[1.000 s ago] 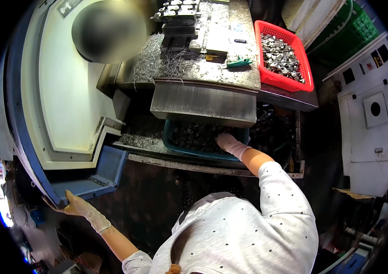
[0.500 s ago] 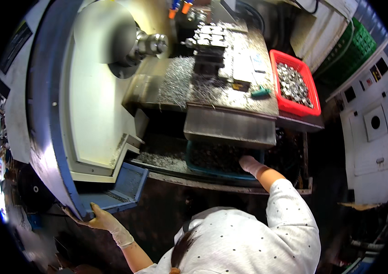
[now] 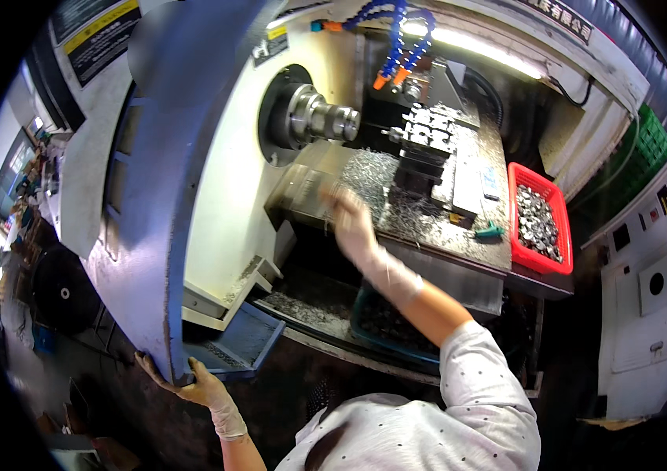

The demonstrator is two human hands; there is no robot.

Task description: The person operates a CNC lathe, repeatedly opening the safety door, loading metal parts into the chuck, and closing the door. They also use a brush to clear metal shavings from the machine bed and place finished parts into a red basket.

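Observation:
My left hand (image 3: 206, 389), in a pale glove, grips the lower corner of the blue machine door (image 3: 162, 298), thumb on one side and fingers on the other. In a similar glove, my right hand (image 3: 353, 226) is raised over the front of the lathe bed, left of the pile of metal shavings (image 3: 372, 177). Motion smears its fingers, so I cannot make out whether it holds anything. Beyond it, the spindle chuck (image 3: 321, 118) juts from the pale housing. The tool block (image 3: 427, 129) with several tool holders stands right of the shavings.
A red plastic basket (image 3: 566, 235) of small metal parts stands at the right. A green-handled tool (image 3: 490, 231) lies on the bed. Beneath sits a teal bin (image 3: 396, 345) of dark pieces. Blue coolant hoses (image 3: 398, 39) hang above; a blue tray (image 3: 251, 337) sticks out below the door.
My right hand has left the teal bin below and moved up and left, in front of the chuck. My left hand stays on the door edge. The view has shifted, showing more above.

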